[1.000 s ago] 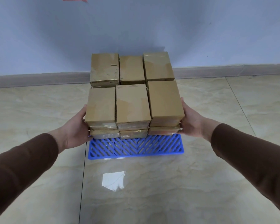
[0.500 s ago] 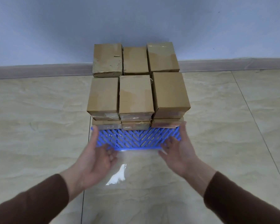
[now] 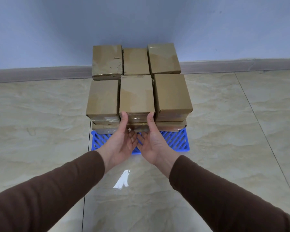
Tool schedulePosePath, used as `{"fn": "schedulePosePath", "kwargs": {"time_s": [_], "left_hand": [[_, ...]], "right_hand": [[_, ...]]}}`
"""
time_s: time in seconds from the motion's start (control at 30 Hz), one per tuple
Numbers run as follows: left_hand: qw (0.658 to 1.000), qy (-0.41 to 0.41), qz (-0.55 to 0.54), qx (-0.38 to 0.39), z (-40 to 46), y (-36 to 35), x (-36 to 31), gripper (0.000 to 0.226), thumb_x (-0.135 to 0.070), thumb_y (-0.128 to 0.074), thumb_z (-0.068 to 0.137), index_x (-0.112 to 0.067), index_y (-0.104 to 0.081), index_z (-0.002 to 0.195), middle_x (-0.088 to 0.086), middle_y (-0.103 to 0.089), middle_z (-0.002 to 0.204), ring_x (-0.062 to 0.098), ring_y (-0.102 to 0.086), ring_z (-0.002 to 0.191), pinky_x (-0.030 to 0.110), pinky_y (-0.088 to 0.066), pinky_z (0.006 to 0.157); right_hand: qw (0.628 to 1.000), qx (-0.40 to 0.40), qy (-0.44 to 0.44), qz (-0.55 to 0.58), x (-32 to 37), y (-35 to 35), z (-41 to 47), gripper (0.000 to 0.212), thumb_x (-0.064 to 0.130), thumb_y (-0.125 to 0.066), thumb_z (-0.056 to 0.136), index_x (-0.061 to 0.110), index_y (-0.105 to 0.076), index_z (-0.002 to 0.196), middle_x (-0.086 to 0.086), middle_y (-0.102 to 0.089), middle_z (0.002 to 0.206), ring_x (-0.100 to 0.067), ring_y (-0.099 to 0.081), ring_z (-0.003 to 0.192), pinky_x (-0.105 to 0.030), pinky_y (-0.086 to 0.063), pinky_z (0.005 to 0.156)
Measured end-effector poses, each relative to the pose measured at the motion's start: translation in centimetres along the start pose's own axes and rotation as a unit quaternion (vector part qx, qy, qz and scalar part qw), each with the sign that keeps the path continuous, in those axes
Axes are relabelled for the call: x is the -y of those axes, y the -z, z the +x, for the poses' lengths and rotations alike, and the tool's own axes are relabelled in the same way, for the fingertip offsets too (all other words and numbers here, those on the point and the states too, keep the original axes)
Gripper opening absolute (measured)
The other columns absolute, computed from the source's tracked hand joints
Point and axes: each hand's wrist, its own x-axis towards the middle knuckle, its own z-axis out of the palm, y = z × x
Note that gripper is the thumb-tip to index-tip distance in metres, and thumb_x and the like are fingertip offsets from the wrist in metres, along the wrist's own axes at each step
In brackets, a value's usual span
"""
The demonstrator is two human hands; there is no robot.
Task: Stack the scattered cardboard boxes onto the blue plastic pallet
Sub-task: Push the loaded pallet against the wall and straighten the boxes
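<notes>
Boxes (image 3: 136,94) long axis twd wall, on pallet (image 3: 179,141), L hand (image 3: 122,144) & R hand (image 3: 153,144) grip spread, thumbs on mid box front.

Before you, the blue slatted plastic pallet (image 3: 179,141) lies on the glossy marble-patterned tile floor (image 3: 40,123), near the grey wall (image 3: 57,30) behind it. The brown cardboard boxes (image 3: 172,92) sit on the pallet in two rows of three, one row behind the other, stacked in layers. Your left hand (image 3: 120,143) and right hand (image 3: 153,143) meet side by side in front of the middle front stack, thumbs touching its near face.
</notes>
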Motion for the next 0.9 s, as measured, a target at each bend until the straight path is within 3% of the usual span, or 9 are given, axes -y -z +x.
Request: {"fn": "schedulePosePath", "kwargs": {"time_s": [0.17, 0.33, 0.43, 0.5, 0.53, 0.63, 0.77, 0.83, 0.9], "left_hand": [[1.0, -0.008, -0.015, -0.005, 0.5, -0.2, 0.0, 0.082, -0.084, -0.062, 0.071, -0.019, -0.075, 0.12, 0.007, -0.071, 0.128, 0.018, -0.066, 0.121, 0.03, -0.051, 0.101], [1.0, 0.012, -0.01, 0.007, 0.1, 0.2, -0.1, 0.08, -0.082, -0.065, 0.071, -0.02, -0.069, 0.121, 0.002, -0.073, 0.124, 0.012, -0.069, 0.115, 0.027, -0.053, 0.095], [0.999, 0.037, -0.016, -0.005, -1.2, 1.7, 0.6, 0.122, -0.08, -0.077, 0.056, -0.014, -0.039, 0.151, 0.005, -0.054, 0.149, 0.012, -0.054, 0.135, 0.034, -0.039, 0.116], [0.997, 0.037, -0.047, -0.039, -1.8, 2.9, 1.0, 0.156, -0.08, -0.082, 0.043, -0.012, -0.005, 0.161, 0.01, -0.025, 0.165, 0.018, -0.034, 0.149, 0.039, -0.028, 0.123], [0.996, 0.032, -0.058, -0.052, -2.0, 3.3, 0.9, 0.16, -0.081, -0.081, 0.042, -0.012, 0.002, 0.161, 0.011, -0.017, 0.167, 0.02, -0.029, 0.151, 0.039, -0.027, 0.123], [0.994, 0.014, -0.077, -0.08, -1.3, 4.2, -0.2, 0.138, -0.083, -0.068, 0.056, -0.013, -0.014, 0.162, 0.008, -0.031, 0.163, 0.019, -0.039, 0.146, 0.038, -0.029, 0.122], [0.995, -0.021, -0.067, -0.074, 0.1, 4.0, -1.5, 0.102, -0.085, -0.055, 0.069, -0.014, -0.053, 0.143, -0.001, -0.064, 0.13, 0.013, -0.059, 0.122, 0.034, -0.033, 0.12], [0.995, -0.03, -0.071, -0.066, 0.4, 3.9, -1.8, 0.097, -0.084, -0.053, 0.072, -0.014, -0.057, 0.139, 0.0, -0.067, 0.121, 0.014, -0.064, 0.115, 0.033, -0.036, 0.117], [0.995, -0.031, -0.073, -0.062, 0.5, 3.7, -2.1, 0.097, -0.083, -0.055, 0.07, -0.014, -0.057, 0.138, 0.002, -0.066, 0.128, 0.014, -0.064, 0.118, 0.033, -0.038, 0.116]], "right_hand": [[1.0, -0.009, 0.006, 0.017, 0.3, -0.1, 0.4, 0.107, 0.078, -0.072, 0.055, 0.015, -0.06, 0.14, -0.013, -0.061, 0.142, -0.024, -0.05, 0.14, -0.042, -0.036, 0.121], [1.0, -0.015, 0.011, 0.02, 0.5, 0.2, 0.2, 0.101, 0.076, -0.071, 0.06, 0.016, -0.059, 0.141, -0.008, -0.063, 0.14, -0.023, -0.053, 0.137, -0.042, -0.036, 0.12], [1.0, 0.008, 0.014, 0.014, 0.1, 1.1, -0.7, 0.114, 0.078, -0.073, 0.056, 0.02, -0.048, 0.151, -0.001, -0.062, 0.138, -0.015, -0.056, 0.13, -0.041, -0.036, 0.119], [0.999, -0.004, 0.017, 0.036, -0.1, 2.1, -1.1, 0.125, 0.077, -0.073, 0.057, 0.024, -0.028, 0.161, -0.006, -0.034, 0.164, -0.022, -0.034, 0.151, -0.044, -0.029, 0.123], [0.998, -0.011, 0.021, 0.056, -0.1, 2.6, -1.1, 0.127, 0.076, -0.072, 0.059, 0.025, -0.019, 0.163, -0.007, -0.019, 0.17, -0.025, -0.022, 0.156, -0.046, -0.024, 0.125], [0.995, -0.029, 0.024, 0.095, 0.6, 3.5, -0.7, 0.131, 0.076, -0.07, 0.059, 0.023, -0.013, 0.164, -0.008, -0.012, 0.171, -0.027, -0.016, 0.157, -0.049, -0.017, 0.127], [0.993, -0.046, 0.024, 0.103, 1.7, 3.8, 0.7, 0.123, 0.078, -0.07, 0.058, 0.021, -0.03, 0.159, -0.004, -0.041, 0.156, -0.028, -0.03, 0.152, -0.046, -0.023, 0.124], [0.993, -0.042, 0.031, 0.103, 2.0, 3.6, 1.2, 0.121, 0.078, -0.071, 0.057, 0.021, -0.035, 0.157, -0.001, -0.051, 0.141, -0.027, -0.039, 0.146, -0.045, -0.025, 0.123], [0.994, -0.04, 0.033, 0.099, 2.2, 3.5, 1.5, 0.125, 0.079, -0.072, 0.053, 0.018, -0.037, 0.156, -0.003, -0.054, 0.143, -0.025, -0.045, 0.14, -0.045, -0.025, 0.123]]}}
